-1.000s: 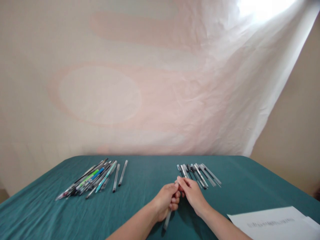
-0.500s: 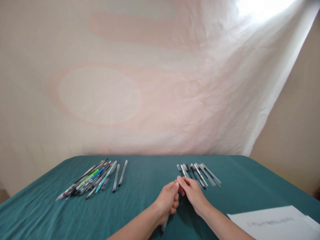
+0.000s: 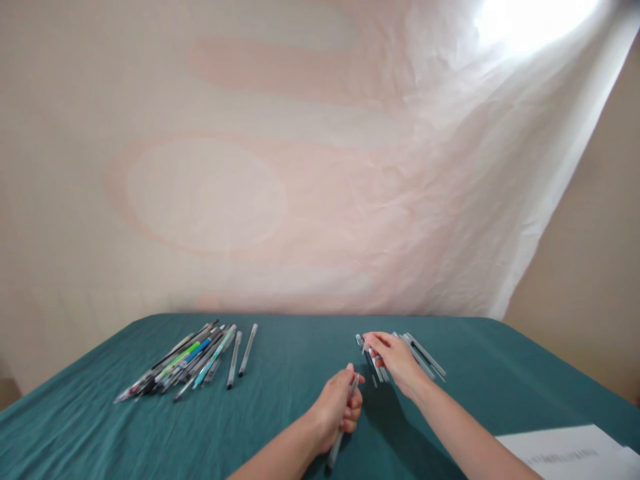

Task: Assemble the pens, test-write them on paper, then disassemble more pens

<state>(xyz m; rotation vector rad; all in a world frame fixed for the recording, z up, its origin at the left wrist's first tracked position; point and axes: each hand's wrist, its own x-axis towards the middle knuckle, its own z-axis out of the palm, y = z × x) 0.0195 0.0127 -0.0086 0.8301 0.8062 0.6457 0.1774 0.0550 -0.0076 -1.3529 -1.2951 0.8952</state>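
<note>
My left hand [image 3: 340, 408] is closed around a clear-barrelled pen [image 3: 336, 453], which slants through the fist with one end above the fingers and the other toward the table's near edge. Farther forward and to the right, my right hand [image 3: 393, 360] hovers at a row of pens, thumb and fingertips pinched together. Between those fingertips shows a small clear piece [image 3: 365, 346], too small to identify surely. Beneath and beside that hand lie white and clear pens [image 3: 376, 367], partly hidden by it. More clear pens [image 3: 424, 353] lie just right of it.
A heap of mixed pens [image 3: 185, 363], some green, blue and turquoise, lies at the left. Two separate pens [image 3: 241, 357] rest beside it. White paper sheets [image 3: 565, 447] sit at the near right. A pale cloth [image 3: 320, 200] hangs behind the green-covered table [image 3: 295, 353].
My right hand has parted from my left and moved forward and right to the row of pens. My left hand has stayed low in front, still gripping the pen.
</note>
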